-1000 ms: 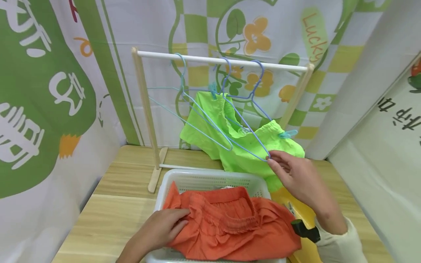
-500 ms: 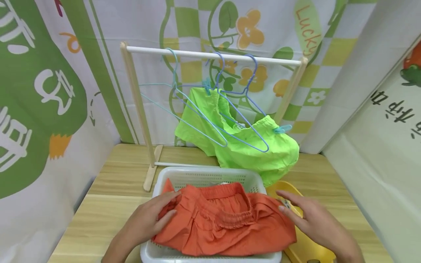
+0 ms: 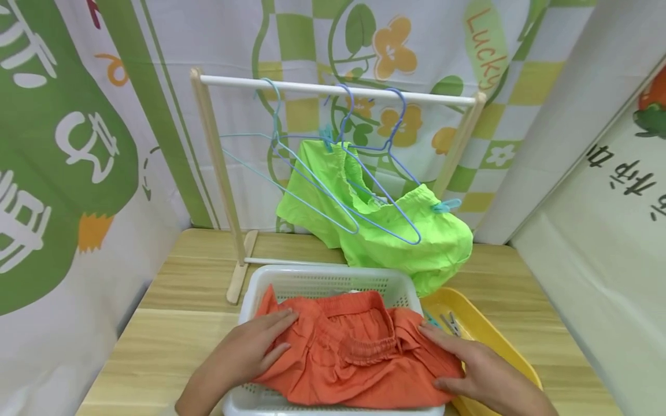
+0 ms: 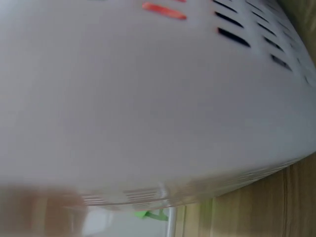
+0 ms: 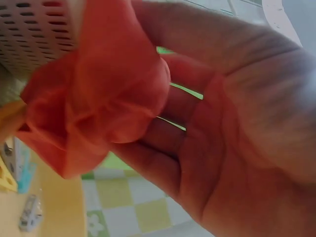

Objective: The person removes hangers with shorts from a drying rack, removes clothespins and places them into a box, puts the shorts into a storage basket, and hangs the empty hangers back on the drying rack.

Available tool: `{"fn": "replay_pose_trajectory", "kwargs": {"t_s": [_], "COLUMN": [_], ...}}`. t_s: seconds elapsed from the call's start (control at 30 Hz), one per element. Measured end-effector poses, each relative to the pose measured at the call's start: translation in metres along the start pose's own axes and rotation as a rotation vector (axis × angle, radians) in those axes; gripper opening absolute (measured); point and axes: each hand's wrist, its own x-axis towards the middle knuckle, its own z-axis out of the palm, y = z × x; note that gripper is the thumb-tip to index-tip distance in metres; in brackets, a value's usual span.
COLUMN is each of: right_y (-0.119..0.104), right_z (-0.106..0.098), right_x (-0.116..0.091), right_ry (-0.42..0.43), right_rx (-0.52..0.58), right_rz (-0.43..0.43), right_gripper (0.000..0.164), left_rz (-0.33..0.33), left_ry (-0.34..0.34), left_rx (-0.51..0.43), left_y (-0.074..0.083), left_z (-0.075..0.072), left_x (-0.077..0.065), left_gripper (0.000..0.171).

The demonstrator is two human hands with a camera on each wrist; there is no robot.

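Observation:
Orange shorts point(image 3: 359, 370) with a gathered elastic waistband lie bunched across the white basket point(image 3: 276, 277). My left hand point(image 3: 239, 352) rests on their left side, fingers and thumb spread. On the opposite side my right hand point(image 3: 478, 370) touches the cloth with spread fingers. In the right wrist view those fingers point(image 5: 153, 163) are fairly straight against the orange fabric point(image 5: 113, 94), partly hidden behind it. Basket wall point(image 4: 148, 98) fills most of the left wrist view, so the left fingers do not show there.
Behind the basket stands a rack with a white rail point(image 3: 333, 88). Lime-green shorts point(image 3: 395, 242) hang there by clothespins point(image 3: 446, 205). A teal hanger point(image 3: 317, 202) and a purple-blue hanger point(image 3: 385, 190) hang in front. At right, a yellow tray point(image 3: 499, 341) holds clothespins point(image 3: 451, 323).
My right hand has let go of the purple-blue hanger and come down to the right side of the orange shorts. My left hand stays at their left side, shifting slightly.

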Motion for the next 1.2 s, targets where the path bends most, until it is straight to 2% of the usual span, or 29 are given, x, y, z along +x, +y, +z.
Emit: {"fn": "replay_pose_trajectory", "kwargs": {"t_s": [0.13,0.23,0.47,0.67,0.87,1.07,1.2], "right_y": [0.003,0.003,0.0,-0.007,-0.013,-0.014,-0.011], "right_z": [0.006,0.01,0.012,0.012,0.017,0.023,0.028], "right_x": [0.003,0.006,0.018,0.034,0.059,0.074,0.08], "right_ry": [0.023,0.071,0.252,0.326,0.293,0.235,0.171], "right_rx": [0.009,-0.014,-0.109,-0.133,-0.091,-0.099,-0.063], "right_rz": [-0.051,-0.079,-0.111,-0.188,-0.31,-0.366,-0.38], "right_gripper": [0.072,0.061,0.038,0.034,0.033,0.035,0.032], "left_rz": [0.0,0.011,0.006,0.018,0.014,0.013,0.013], "left_ry": [0.012,0.03,0.035,0.051,0.051,0.04,0.043], "left_rx": [0.048,0.073,0.055,0.059,0.057,0.065,0.064], "left_y": [0.0,0.0,0.0,-0.001,-0.001,-0.001,-0.001], "left_z": [0.005,0.008,0.009,0.01,0.011,0.011,0.011], "left_x": [0.001,0.002,0.002,0.002,0.003,0.003,0.002], "left_gripper": [0.046,0.044,0.043,0.042,0.042,0.042,0.041]}}
